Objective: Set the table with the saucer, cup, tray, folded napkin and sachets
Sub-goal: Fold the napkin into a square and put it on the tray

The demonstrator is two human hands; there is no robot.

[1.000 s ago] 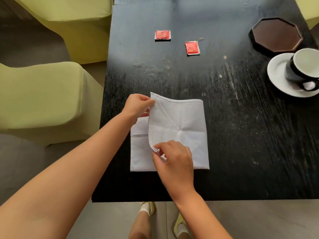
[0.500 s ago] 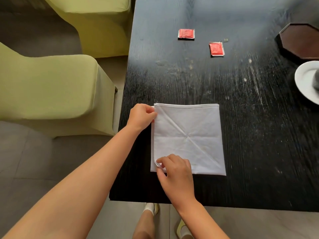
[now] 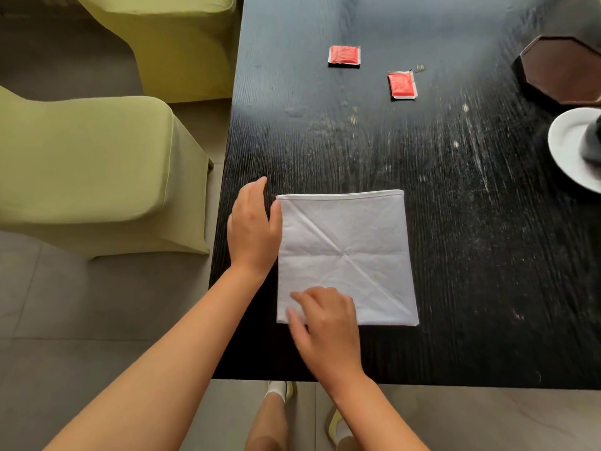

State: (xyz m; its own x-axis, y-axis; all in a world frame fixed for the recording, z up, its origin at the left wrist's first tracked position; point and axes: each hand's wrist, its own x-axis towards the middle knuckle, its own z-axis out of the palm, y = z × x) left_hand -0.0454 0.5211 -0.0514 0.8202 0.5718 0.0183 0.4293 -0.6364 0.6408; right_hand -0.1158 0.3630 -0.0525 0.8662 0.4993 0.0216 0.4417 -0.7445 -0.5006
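A white cloth napkin (image 3: pixel 354 245) lies folded into a square near the front left of the black table (image 3: pixel 471 255). My left hand (image 3: pixel 253 226) rests flat along the napkin's left edge, fingers apart. My right hand (image 3: pixel 325 323) presses its fingertips on the napkin's near left corner, holding nothing. Two red sachets (image 3: pixel 344 55) (image 3: pixel 402 85) lie flat at the far side of the table. At the right edge sit a dark octagonal tray (image 3: pixel 566 73) and a white saucer (image 3: pixel 567 148) with a dark cup (image 3: pixel 593 141) on it, cut off by the frame.
Two green covered chairs (image 3: pixel 84 161) (image 3: pixel 175 37) stand left of the table on the grey tiled floor. The table's left edge runs just beside my left hand. My legs and feet (image 3: pixel 279 390) show below the near table edge.
The left flap of the napkin was folded over and laid flat. Both hands let go of the pinched edge and now rest open on it. The view shifted left.
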